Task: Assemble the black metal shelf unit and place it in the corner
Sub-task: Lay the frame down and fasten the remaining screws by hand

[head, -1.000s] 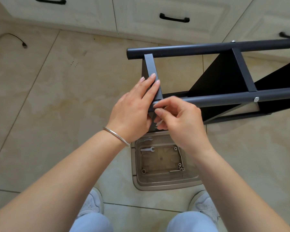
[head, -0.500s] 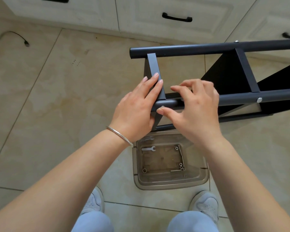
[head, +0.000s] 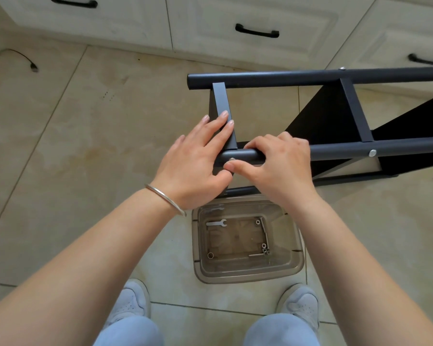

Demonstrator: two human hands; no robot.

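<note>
The black metal shelf unit (head: 335, 113) lies on its side on the tiled floor, its round posts running left to right. My left hand (head: 198, 161) rests with straight fingers on the flat end crossbar (head: 220, 101). My right hand (head: 273, 166) grips the near post (head: 385, 148), fingers curled over its top and thumb below. A small silver screw head (head: 232, 159) shows in the post's end just above my right thumb. Another silver bolt (head: 372, 153) sits further along the same post.
A clear plastic tray (head: 248, 273) stands on the floor between my shoes, holding a small flat wrench (head: 216, 223), a hex key and several small nuts. White cabinet drawers with black handles (head: 256, 31) line the back. A cable end (head: 33, 67) lies far left.
My right hand let go of its pinch at the post's end and moved up onto the post, then curled around it. My left hand stayed on the crossbar.
</note>
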